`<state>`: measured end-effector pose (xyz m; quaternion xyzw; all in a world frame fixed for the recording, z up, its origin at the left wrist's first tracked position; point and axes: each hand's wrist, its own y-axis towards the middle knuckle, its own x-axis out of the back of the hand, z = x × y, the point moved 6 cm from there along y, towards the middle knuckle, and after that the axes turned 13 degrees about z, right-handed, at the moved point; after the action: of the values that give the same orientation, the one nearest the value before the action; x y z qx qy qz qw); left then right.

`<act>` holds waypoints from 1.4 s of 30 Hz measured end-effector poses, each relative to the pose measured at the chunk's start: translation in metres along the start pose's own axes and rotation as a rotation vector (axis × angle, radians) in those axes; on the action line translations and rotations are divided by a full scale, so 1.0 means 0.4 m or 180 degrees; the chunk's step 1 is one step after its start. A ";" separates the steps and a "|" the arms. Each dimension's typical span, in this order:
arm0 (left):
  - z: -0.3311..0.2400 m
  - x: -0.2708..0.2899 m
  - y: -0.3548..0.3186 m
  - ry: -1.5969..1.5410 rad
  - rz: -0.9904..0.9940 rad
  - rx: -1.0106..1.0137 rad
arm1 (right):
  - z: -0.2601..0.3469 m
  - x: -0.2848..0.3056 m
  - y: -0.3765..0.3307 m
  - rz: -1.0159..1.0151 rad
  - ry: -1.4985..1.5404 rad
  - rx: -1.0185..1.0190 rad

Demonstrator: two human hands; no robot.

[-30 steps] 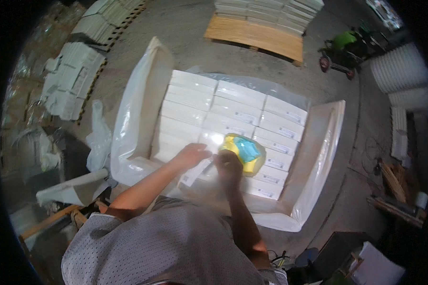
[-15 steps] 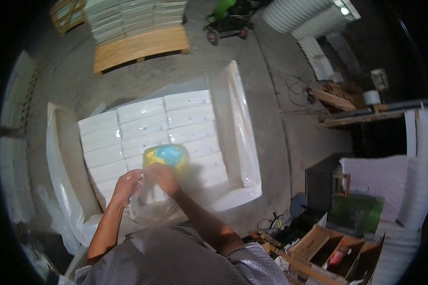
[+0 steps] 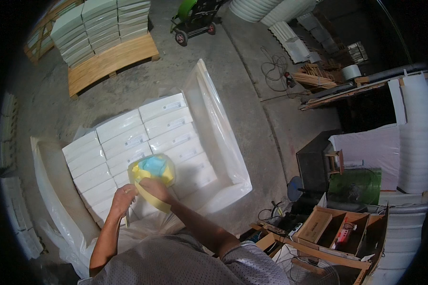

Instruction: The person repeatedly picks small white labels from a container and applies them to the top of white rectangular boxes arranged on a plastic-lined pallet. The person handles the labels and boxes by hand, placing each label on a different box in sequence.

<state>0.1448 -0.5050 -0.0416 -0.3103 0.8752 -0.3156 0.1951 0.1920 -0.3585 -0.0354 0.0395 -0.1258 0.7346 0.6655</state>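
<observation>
My right hand is closed on a round, see-through yellowish roll of tape with yellow and light blue at its centre. A loose yellowish strip curves from between my hands across my right wrist. Close beside it, my left hand has its fingers pinched together; a thin pale piece shows below them, too small to name. Both hands are above stacked white wrapped packs, which stand in rows inside an open, plastic-lined crate.
Loose clear plastic hangs along the crate's near side. Beyond it a wooden pallet bears more white packs, with a green wheeled machine to its right. At the lower right sits an open wooden box with compartments; cables lie on the floor.
The view has turned and shifted, so the crate appears lower and further left. A yellowish strip now shows across my right wrist. Both hands remain close together at the tape roll.
</observation>
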 end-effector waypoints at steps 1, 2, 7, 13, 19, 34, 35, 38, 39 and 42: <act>0.001 0.000 0.006 0.0045 0.0018 -0.0016 | -0.009 0.000 0.000 0.0049 0.0072 -0.0009; 0.002 0.001 0.011 0.0088 0.0037 -0.0031 | -0.018 -0.001 0.000 0.0100 0.0145 -0.0021; 0.010 -0.004 0.047 0.0129 0.0266 -0.0429 | -0.014 0.014 -0.034 -0.0661 -0.0887 0.0947; 0.109 0.030 0.105 -0.0132 -0.0377 -0.0228 | -0.233 0.062 -0.070 -0.0516 -0.0028 -0.1089; 0.246 0.108 0.193 0.0262 -0.1301 -0.0278 | -0.366 0.252 -0.161 -0.2443 0.1485 -0.0838; 0.292 0.057 0.340 0.1740 -0.0785 0.1059 | -0.273 0.310 -0.057 -0.2589 0.0963 -0.0613; 0.266 0.039 0.348 0.1924 -0.0501 0.0439 | -0.272 0.299 -0.044 -0.2491 0.1026 -0.0608; 0.175 0.012 0.332 0.1843 -0.0194 -0.1338 | -0.269 0.262 -0.003 -0.2174 0.1075 -0.0722; 0.153 0.009 0.323 0.1699 -0.0100 -0.1650 | -0.268 0.247 0.009 -0.2089 0.1240 -0.0754; 0.177 0.017 0.347 -0.0411 0.0033 -0.0327 | -0.232 0.185 0.043 -0.1588 0.1569 -0.0552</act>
<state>0.1195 -0.4555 -0.1874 -0.3352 0.8774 -0.2487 0.2366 0.1770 -0.2663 -0.1108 -0.1660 -0.0098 0.5237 0.8355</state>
